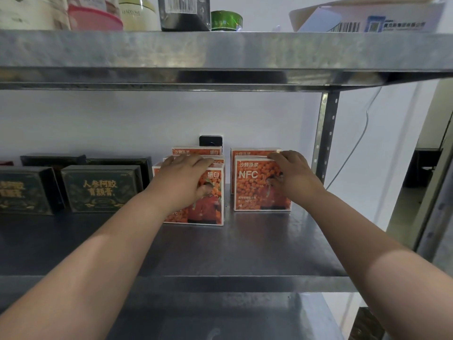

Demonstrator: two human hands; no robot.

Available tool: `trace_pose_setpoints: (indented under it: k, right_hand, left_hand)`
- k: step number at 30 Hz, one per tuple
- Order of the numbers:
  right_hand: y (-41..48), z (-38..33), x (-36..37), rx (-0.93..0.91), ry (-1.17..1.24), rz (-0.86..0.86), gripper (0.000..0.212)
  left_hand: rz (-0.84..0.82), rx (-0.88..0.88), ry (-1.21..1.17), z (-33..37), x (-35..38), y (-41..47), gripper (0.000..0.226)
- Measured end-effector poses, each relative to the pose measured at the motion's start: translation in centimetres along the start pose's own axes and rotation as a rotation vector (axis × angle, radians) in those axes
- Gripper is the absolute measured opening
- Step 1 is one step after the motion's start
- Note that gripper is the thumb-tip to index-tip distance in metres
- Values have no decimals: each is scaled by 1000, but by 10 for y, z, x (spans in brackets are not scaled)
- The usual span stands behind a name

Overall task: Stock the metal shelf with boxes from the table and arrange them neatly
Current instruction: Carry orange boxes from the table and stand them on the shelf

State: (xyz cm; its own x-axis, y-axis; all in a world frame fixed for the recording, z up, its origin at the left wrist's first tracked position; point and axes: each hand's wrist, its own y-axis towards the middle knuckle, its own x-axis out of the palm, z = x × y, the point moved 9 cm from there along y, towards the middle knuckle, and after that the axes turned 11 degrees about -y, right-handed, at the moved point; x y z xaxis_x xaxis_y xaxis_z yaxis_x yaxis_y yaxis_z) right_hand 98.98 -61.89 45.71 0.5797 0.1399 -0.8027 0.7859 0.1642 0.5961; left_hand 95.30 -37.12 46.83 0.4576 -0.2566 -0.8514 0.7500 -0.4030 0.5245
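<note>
1. Nearest me, the left forearm (98, 253) and right forearm (380, 241) stretch across the metal shelf (245, 246).
2. I see my left hand (186, 175) grasping the left orange box (208, 209), fingers curled over its top, thumb on its front.
3. My right hand (291, 173) grasps the right orange box (255, 190) likewise, just beside the first.
4. More orange boxes (196, 151) stand behind each grip.
5. Dark boxes (98, 190) sit well left of my left hand.
</note>
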Motion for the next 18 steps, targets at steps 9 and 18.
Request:
trace_pose_setpoints:
  k: [9, 18]
  right_hand:
    - [0, -5, 2, 5, -37, -25, 66]
    - [-3, -7, 3, 28, -176, -43, 71]
  left_hand:
    - [40, 5, 28, 1, -1, -5, 65]
    - [87, 18, 44, 4, -3, -12, 59]
